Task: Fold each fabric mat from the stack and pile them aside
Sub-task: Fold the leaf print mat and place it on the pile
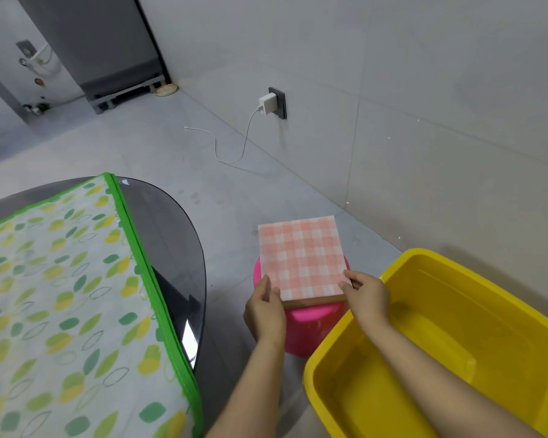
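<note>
So you've got a folded pink-and-white checked fabric mat [302,259] lying on a flat board with a brown front edge [314,302], and that sits on top of a round bright pink plastic stool or tub [309,327]; most of it is hidden under the mat and your arms, so I can't tell which. Your left hand [264,311] is at the mat's near left corner, thumb lying on the fabric, the other fingers tucked under the edge out of sight. Your right hand [366,294] pinches the near right corner, thumb on top, fingertips curled round the edge.

Just right of the stool is a yellow plastic rectangular basin [519,311], cut off at the bottom, with your right forearm crossing over it. On the left there's a dark glass round table [174,235] mostly covered by a white sheet with green and yellow leaf print and a green border [60,311], which runs out of view. Farther back, a white charger [268,104] sits in a wall socket, cable trailing on the grey floor [171,153].
</note>
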Available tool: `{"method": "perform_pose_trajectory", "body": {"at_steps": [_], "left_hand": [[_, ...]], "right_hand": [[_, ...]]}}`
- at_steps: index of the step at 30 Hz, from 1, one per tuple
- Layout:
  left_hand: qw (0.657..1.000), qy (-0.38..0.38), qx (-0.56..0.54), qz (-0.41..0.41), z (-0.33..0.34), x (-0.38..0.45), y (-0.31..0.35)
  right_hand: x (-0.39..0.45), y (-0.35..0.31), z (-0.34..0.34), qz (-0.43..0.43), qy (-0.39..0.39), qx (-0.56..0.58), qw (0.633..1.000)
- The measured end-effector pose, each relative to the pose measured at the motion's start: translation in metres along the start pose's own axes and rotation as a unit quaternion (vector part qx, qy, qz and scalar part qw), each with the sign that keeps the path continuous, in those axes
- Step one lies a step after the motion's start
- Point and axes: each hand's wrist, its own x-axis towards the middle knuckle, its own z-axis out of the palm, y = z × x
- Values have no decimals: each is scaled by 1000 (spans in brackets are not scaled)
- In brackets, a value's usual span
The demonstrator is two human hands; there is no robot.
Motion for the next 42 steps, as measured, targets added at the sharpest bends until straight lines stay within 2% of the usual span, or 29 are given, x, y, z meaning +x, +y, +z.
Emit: {"method": "perform_pose_trajectory", "body": {"at_steps": [3, 7, 12, 16, 22, 26, 32, 39, 42], "left_hand": [[1000, -7, -20, 3, 0, -10, 11], [998, -3, 11, 55, 0, -34, 34], [995, -15, -25, 99, -14, -68, 75], [984, -20, -74, 158, -58, -92, 109], [963, 15, -89, 252, -157, -127, 136], [951, 41, -72, 296, -231, -142, 123], [953, 52, -32, 298, -322, -158, 69], [960, 55, 55, 268, -376, -160, 4], [956, 34, 131, 261, -384, -157, -13]], "right_hand": [[-1, -5, -6, -4, -16, -3, 1000], [-12, -28, -17, -37, -14, -19, 999], [-42, -86, -36, -101, -43, 49, 993], [-76, -144, -56, -176, -73, 79, 978], [-146, -220, -63, -288, -113, 102, 945], [-202, -247, -43, -329, -149, 136, 923], [-278, -244, 0, -384, -238, 117, 885], [-313, -213, 35, -405, -324, 4, 855], [-317, -201, 44, -415, -348, -35, 840]]}}
